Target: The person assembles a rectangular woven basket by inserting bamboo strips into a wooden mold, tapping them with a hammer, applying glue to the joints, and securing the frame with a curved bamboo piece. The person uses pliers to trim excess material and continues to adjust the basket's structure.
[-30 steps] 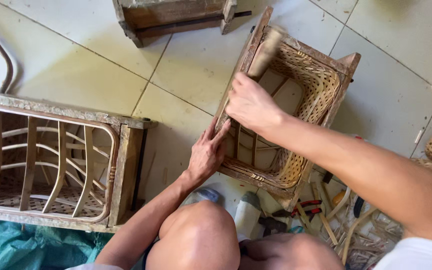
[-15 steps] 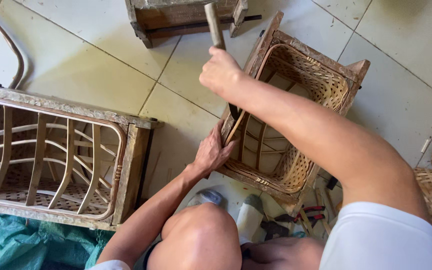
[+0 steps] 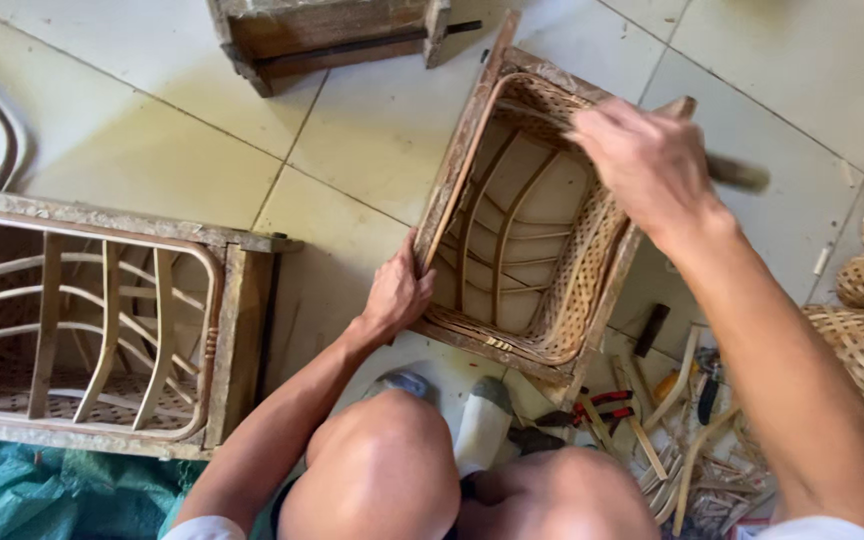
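Head view: the woven basket frame is stood on the tiled floor; its near edge is gripped by the left hand, fingers curled, apparently for steadying; a hammer handle is enclosed by the right hand, fingers wrapped tight.

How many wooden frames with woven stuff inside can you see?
2. One woven frame sits in the middle, gripped by the left hand. The other frame lies at the left. More may be out of view.
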